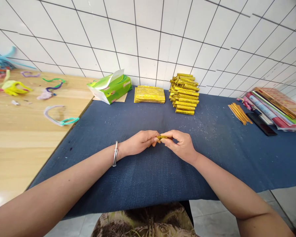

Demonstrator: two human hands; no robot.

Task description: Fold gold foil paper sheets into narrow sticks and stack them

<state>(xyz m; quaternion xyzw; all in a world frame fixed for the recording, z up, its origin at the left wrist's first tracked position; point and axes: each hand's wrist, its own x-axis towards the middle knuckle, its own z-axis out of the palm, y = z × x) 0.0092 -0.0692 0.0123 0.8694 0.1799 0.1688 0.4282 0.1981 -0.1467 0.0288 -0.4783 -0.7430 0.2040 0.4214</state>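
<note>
Both of my hands meet over the middle of the dark blue cloth (143, 177). My left hand (139, 142), a silver bangle on its wrist, and my right hand (180, 144) pinch the two ends of a small folded piece of gold paper (161, 137) just above the cloth. Their fingers are curled tight around it. Beyond them, near the wall, lies a flat stack of gold paper sheets (149, 94), and to its right stands a taller pile of folded gold pieces (185, 93).
A green tissue pack (111, 87) lies at the back left of the cloth. Thin gold strips (239, 113), a black flat object (261, 124) and stacked books (278, 107) sit at the right. Coloured pipe cleaners (56, 118) litter the wooden table (19, 144) to the left.
</note>
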